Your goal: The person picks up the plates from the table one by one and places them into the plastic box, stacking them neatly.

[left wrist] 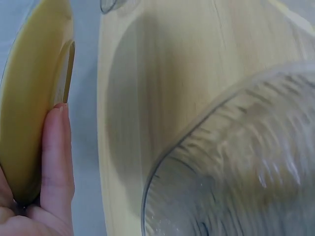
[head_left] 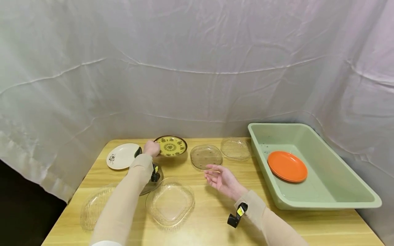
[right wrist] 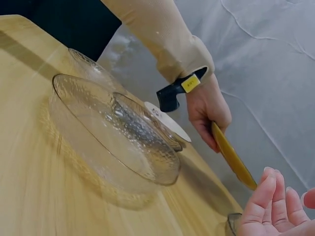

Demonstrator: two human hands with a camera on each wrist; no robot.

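My left hand (head_left: 152,148) grips the left rim of a yellow patterned plate (head_left: 170,146) with a dark edge, held up off the table at the back. The left wrist view shows the plate's yellow underside (left wrist: 30,98) with fingers beneath it. Under my left wrist lies a dark clear plate (head_left: 152,186), partly hidden by the arm. My right hand (head_left: 224,180) hovers over the table's middle with fingers loosely spread and nothing in them. Just beyond its fingertips is a smoky clear plate (head_left: 206,156).
A white plate (head_left: 123,156) lies at the back left. Clear glass plates (head_left: 170,203) (head_left: 97,207) stand in front, and another clear plate (head_left: 235,149) at the back. On the right, a green basin (head_left: 332,205) holds an orange plate (head_left: 287,166). A grey curtain (head_left: 197,85) hangs behind.
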